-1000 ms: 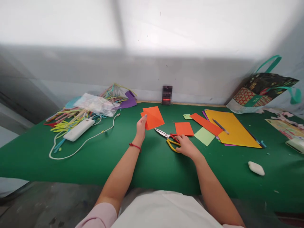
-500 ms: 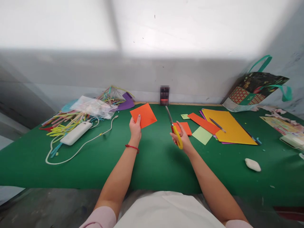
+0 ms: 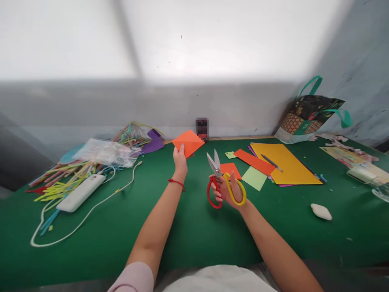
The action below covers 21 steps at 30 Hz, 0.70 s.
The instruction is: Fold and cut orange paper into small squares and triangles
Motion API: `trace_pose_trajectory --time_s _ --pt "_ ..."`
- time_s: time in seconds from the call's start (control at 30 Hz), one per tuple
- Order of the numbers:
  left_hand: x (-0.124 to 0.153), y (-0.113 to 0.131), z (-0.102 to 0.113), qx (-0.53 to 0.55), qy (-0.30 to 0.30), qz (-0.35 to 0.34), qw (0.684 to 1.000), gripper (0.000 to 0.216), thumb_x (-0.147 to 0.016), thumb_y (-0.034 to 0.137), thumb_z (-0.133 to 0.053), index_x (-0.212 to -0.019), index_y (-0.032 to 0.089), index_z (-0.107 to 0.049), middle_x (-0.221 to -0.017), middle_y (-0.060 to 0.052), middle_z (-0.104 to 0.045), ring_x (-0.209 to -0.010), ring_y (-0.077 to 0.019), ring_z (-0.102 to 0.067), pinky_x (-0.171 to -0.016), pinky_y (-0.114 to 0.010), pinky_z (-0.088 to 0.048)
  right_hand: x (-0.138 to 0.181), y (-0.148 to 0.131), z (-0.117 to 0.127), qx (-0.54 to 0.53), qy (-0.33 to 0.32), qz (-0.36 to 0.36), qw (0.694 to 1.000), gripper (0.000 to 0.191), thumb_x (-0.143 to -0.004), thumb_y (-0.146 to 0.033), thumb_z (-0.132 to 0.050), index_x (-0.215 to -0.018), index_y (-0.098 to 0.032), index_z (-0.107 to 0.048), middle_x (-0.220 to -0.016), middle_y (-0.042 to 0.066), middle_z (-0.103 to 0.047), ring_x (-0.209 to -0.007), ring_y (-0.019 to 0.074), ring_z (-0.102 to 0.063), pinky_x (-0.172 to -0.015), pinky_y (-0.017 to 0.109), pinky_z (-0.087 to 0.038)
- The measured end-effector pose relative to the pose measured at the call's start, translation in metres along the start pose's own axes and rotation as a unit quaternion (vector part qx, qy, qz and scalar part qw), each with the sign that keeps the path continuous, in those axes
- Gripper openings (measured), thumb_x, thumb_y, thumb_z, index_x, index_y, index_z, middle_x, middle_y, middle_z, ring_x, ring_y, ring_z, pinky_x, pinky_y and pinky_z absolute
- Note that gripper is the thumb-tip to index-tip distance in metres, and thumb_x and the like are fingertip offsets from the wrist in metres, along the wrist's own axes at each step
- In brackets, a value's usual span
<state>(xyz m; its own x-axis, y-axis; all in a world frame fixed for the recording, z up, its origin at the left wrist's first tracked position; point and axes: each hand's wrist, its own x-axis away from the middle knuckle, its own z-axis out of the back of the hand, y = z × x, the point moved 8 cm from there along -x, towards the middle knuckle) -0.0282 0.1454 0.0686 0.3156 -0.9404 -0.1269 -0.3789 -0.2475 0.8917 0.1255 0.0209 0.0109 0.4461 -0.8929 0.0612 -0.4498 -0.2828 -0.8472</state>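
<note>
My left hand (image 3: 180, 161) pinches a square of orange paper (image 3: 189, 142) by its lower corner, thumb on top, held up above the table. In my right hand (image 3: 226, 188) is a pair of scissors (image 3: 216, 171) with one red and one yellow handle loop. Its blades are spread apart and point up and away from me, a short way to the right of the paper. Behind the right hand lies another orange paper piece (image 3: 231, 170), with a pale green paper square (image 3: 254, 178) and an orange strip (image 3: 253, 161) beside it.
Yellow sheets (image 3: 299, 166) with a pencil (image 3: 272, 163) on top lie at the right. A white eraser-like object (image 3: 321, 211) sits nearer. A patterned bag (image 3: 310, 115) leans on the wall. Left are colourful strips (image 3: 60, 188), a white power bank (image 3: 81, 193) and its cable (image 3: 88, 221).
The scissors have opened in my right hand and turned, both loops now showing. The orange paper has rotated and tilted in my left hand. The view has shifted slightly.
</note>
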Motion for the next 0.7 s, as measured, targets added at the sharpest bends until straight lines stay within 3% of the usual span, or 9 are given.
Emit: trace_pose_trajectory --time_s 0.17,0.5,0.7 --pt "0.008 -0.007 0.005 -0.047 -0.049 -0.001 0.998 0.02 -0.079 0.032 -0.059 -0.093 0.018 -0.059 -0.092 -0.007 -0.066 -0.089 -0.0216 -0.064 -0.069 -0.031 -0.057 0.003 0.005 -0.005 -0.009 -0.048 -0.019 0.999 0.073 -0.072 -0.079 -0.027 -0.108 -0.022 -0.052 -0.072 0.002 -0.048 -0.05 0.0118 -0.034 -0.043 0.025 -0.03" --pt "0.016 -0.022 0.007 -0.038 -0.043 0.044 0.997 0.018 -0.082 0.029 -0.054 -0.094 0.017 -0.058 -0.095 -0.008 -0.066 -0.08 -0.0179 -0.064 -0.06 -0.026 -0.055 0.005 0.005 -0.008 -0.028 -0.071 -0.029 0.997 0.066 -0.074 -0.076 -0.033 -0.105 -0.021 -0.054 -0.073 0.001 -0.048 -0.049 0.0108 -0.037 -0.043 0.025 -0.032" --pt "0.018 -0.014 0.007 -0.036 -0.031 0.039 0.998 0.014 -0.083 0.024 -0.051 -0.093 0.017 -0.059 -0.091 -0.007 -0.066 -0.081 -0.0183 -0.064 -0.066 -0.029 -0.055 0.006 0.004 -0.009 -0.049 -0.086 -0.03 0.995 0.061 -0.077 -0.072 -0.035 -0.104 -0.021 -0.054 -0.073 0.001 -0.049 -0.049 0.0108 -0.039 -0.043 0.025 -0.032"
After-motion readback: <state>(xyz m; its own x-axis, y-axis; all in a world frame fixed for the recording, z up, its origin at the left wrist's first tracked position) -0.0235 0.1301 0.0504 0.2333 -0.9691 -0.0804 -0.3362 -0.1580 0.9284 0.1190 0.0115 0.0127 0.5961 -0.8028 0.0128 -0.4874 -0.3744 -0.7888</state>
